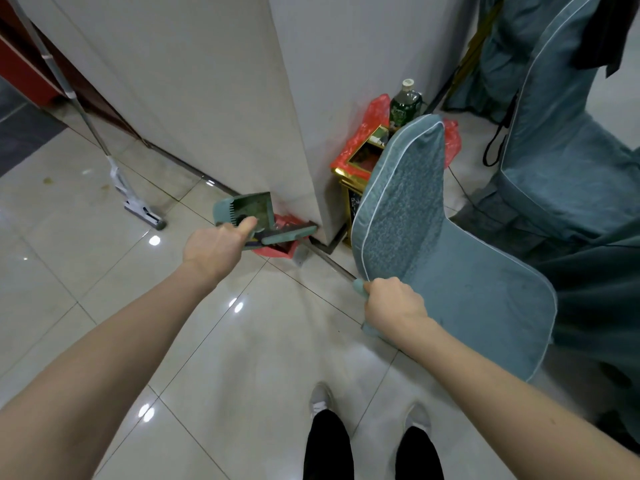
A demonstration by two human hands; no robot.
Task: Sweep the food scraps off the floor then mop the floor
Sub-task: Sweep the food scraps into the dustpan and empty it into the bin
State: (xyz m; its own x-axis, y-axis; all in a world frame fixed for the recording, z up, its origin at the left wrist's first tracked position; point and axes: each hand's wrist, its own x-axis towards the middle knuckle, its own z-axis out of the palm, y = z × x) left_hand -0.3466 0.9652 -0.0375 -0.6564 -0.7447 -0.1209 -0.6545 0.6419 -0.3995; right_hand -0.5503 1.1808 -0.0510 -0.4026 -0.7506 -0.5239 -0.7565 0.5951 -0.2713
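Observation:
My left hand [216,245] grips the handle of a green dustpan [254,209], which is raised against the base of the white pillar with its toothed edge up. Just right of it lies the green broom head [289,233], over something red on the floor [277,251]. The broom's metal pole [332,263] runs back to a green grip held in my right hand [393,304]. A mop [142,209] with a long metal handle leans against the wall at the left, its flat head on the tiles.
A teal-covered chair [450,258] stands right beside my right hand. Behind it sit a gold bin with a red bag [360,157] and a green bottle [405,105]. More teal-covered chairs [568,150] fill the right side. My feet [370,410] stand on glossy tiles.

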